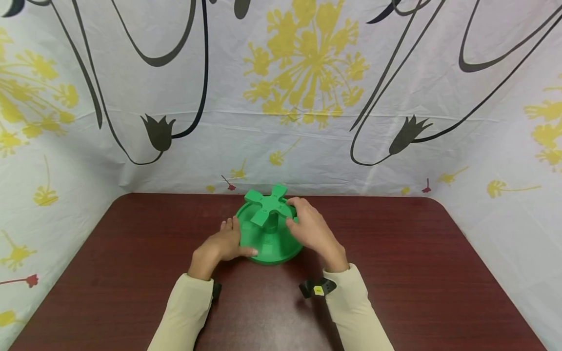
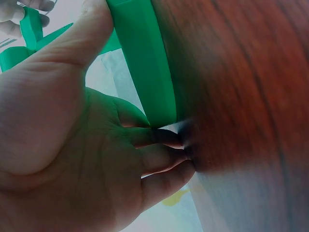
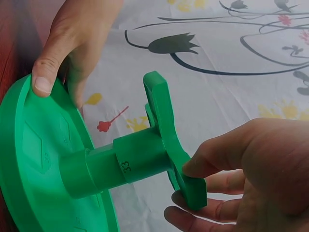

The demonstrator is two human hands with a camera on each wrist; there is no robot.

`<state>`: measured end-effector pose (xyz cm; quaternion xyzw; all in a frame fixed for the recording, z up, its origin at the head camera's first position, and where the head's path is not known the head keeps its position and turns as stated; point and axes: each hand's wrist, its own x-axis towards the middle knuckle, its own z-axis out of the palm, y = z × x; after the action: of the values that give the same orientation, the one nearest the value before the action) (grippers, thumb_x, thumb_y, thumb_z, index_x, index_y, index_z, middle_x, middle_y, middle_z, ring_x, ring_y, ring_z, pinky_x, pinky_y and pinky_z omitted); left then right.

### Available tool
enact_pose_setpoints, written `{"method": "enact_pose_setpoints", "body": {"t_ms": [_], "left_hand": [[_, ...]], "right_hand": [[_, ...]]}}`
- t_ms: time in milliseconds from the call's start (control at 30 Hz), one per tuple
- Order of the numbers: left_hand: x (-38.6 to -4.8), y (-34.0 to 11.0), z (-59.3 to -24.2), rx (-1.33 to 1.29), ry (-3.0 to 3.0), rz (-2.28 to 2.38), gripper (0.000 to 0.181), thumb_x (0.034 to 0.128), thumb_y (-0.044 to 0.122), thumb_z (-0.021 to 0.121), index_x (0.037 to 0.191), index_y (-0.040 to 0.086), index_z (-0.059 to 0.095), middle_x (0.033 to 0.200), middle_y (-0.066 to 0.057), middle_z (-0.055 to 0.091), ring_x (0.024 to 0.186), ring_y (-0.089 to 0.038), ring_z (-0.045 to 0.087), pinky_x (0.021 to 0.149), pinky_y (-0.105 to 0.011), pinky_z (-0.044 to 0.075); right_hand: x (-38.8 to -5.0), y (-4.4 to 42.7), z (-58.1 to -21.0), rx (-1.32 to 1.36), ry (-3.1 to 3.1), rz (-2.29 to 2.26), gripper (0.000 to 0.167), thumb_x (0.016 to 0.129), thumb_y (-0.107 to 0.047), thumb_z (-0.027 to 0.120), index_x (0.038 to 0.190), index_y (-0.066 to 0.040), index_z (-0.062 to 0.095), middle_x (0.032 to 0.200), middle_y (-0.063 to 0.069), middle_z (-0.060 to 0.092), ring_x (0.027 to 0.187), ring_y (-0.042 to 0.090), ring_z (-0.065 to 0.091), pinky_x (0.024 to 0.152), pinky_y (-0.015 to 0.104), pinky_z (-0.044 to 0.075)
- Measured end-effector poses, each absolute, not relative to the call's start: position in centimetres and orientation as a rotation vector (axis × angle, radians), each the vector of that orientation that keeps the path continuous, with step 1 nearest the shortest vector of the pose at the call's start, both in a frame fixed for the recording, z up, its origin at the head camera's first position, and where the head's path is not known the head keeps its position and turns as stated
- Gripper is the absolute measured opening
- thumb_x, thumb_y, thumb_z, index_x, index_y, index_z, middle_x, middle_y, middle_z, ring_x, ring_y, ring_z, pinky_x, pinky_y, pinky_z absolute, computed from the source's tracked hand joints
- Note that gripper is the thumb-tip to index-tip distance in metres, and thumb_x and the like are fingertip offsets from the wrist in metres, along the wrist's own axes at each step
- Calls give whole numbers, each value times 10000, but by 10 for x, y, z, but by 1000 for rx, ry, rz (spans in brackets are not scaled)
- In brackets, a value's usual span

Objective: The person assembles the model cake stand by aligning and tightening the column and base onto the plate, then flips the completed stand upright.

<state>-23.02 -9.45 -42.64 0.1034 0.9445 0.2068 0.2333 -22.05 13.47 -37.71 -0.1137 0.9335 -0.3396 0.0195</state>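
A green plastic round base (image 1: 273,253) with a raised rim stands on the table. From its middle rises a post (image 3: 111,166) marked "33", topped by a four-armed cross-shaped knob (image 1: 269,204). My left hand (image 1: 223,243) grips the base at its left rim, thumb over the edge and fingers along the outer side. On the other side my right hand (image 1: 313,228) holds one arm of the knob, with the thumb on top and fingers beneath, as the right wrist view shows. Small raised shapes and markings lie on the base's upper face.
The dark red-brown wooden table (image 1: 131,273) has rounded far corners. A white cloth (image 1: 228,97) with yellow flowers and dark stems hangs behind it and along both sides. A black band with a small device (image 1: 318,288) sits on the right wrist.
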Motion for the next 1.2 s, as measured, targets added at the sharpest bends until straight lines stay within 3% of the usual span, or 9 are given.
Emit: {"method": "enact_pose_setpoints", "body": {"t_ms": [433,733,1067,1200], "left_hand": [[-232,-95,-427,280,2594,571,1125,910,515,672,1548,-90,-30,1619,-306,11,1510,-437,14,1160,-585,242],[-232,-94,-428,273,2592,549,1130,909,523,668,1549,-87,-36,1621,-302,4,1509,-439,10,1160,-582,246],[-232,-93,-428,278,2595,542,1125,911,519,668,1548,-89,-32,1619,-305,7,1509,-439,14,1159,-585,247],[-232,-94,-428,271,2590,541,1126,913,518,665,1547,-88,-40,1619,-305,1,1509,-440,6,1159,-584,247]], "right_hand": [[-215,126,-375,-327,2935,-984,450,980,-170,603,1401,-50,497,1373,132,531,1136,272,585,909,481,486],[-212,124,-371,-335,2898,-955,501,987,-281,625,1417,-67,482,1381,117,525,1162,290,579,935,479,486],[-212,126,-372,-310,2936,-951,510,987,-358,620,1378,-42,532,1206,110,676,1004,251,670,826,435,535],[-212,116,-378,-294,2963,-935,571,979,-374,630,1411,-34,476,1284,139,641,1053,311,664,837,481,537]]}}
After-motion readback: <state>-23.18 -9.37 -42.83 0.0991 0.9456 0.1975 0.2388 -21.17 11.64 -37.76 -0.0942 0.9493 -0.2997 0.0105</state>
